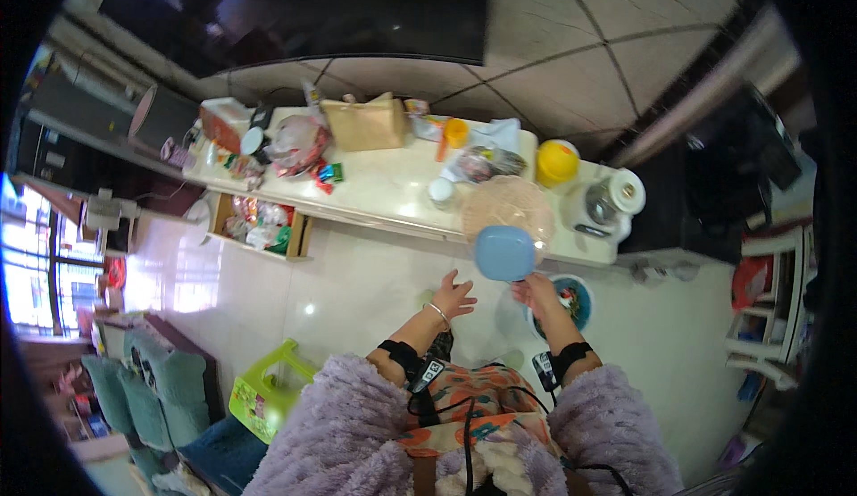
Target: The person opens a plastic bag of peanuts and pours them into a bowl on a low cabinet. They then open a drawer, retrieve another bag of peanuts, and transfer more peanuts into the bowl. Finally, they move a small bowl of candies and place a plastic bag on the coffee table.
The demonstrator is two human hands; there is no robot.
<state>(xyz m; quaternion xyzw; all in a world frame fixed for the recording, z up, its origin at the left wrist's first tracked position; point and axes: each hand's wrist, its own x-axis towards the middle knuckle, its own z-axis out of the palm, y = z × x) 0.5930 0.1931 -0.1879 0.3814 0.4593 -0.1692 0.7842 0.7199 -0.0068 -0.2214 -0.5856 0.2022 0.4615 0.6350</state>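
Observation:
A blue rounded-square plate or lid (505,253) is in my right hand (535,293), gripped by its near right corner. It is held out over the front edge of the cabinet top and overlaps a larger pinkish ribbed round tray (507,201) behind it. My left hand (454,297), with a bracelet at the wrist, hovers to the left of the blue piece, fingers spread and nothing in them. Below my right forearm a blue-lined bin (584,298) with scraps in it stands on the floor, partly hidden by the arm.
The long white cabinet (375,191) holds a paper bag (367,124), plastic bags (298,144), a white-lidded jar (441,191), a yellow container (557,163) and an electric kettle (616,198). An open drawer (302,238) juts out at left. A green plastic chair (258,399) stands behind my left arm.

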